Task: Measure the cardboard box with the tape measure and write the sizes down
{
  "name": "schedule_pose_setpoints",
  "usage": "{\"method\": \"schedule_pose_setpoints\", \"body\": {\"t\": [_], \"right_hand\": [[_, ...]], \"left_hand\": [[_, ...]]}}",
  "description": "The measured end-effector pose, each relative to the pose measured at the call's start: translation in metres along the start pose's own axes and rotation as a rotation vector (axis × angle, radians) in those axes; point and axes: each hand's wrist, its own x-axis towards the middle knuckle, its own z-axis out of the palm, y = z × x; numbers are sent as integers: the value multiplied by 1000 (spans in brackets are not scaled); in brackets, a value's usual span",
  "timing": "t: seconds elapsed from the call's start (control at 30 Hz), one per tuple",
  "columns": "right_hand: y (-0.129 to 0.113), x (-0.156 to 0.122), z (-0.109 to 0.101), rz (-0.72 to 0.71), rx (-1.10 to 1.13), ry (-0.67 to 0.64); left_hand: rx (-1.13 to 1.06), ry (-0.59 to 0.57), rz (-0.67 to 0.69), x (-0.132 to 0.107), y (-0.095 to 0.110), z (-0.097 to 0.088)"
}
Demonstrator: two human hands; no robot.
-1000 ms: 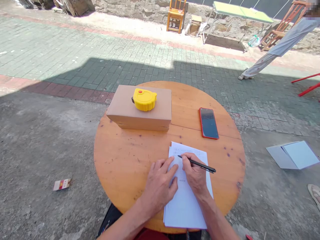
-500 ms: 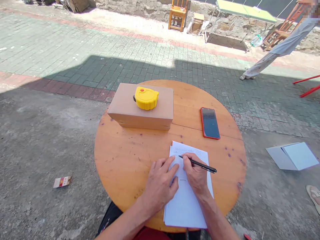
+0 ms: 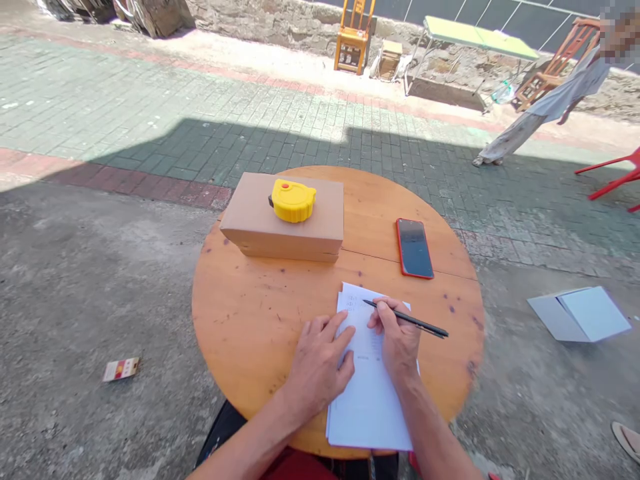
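My right hand (image 3: 397, 340) is closed round a black pen (image 3: 407, 319), whose tip rests near the top of a stack of white paper (image 3: 367, 400). Flat on the paper's left edge lies my left hand (image 3: 320, 363), fingers stretched out, holding nothing. The paper lies at the near side of a round wooden table (image 3: 250, 313). A cardboard box (image 3: 255, 220) stands at the table's far left, with a yellow tape measure (image 3: 293, 200) on top. To its right lies a red-cased phone (image 3: 415, 247), screen up.
Rough concrete surrounds the table, with brick paving beyond. A small card (image 3: 120, 369) lies on the ground to the left and an open grey box (image 3: 580, 313) to the right. Far back stand wooden chairs (image 3: 354, 37) and a green table (image 3: 475, 33). A person (image 3: 545, 107) walks at far right.
My right hand and pen have shifted slightly right and up on the paper. The view has tilted a little. The person at far right has moved on.
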Motion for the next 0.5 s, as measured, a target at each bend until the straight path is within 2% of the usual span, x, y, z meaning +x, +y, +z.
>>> {"method": "schedule_pose_setpoints", "body": {"t": [0.23, 0.5], "right_hand": [[-1, 4, 0, 5, 53, -32], [-18, -2, -9, -24, 30, -116]], "left_hand": [[19, 15, 10, -3, 0, 2], [67, 36, 36, -6, 3, 2]]}}
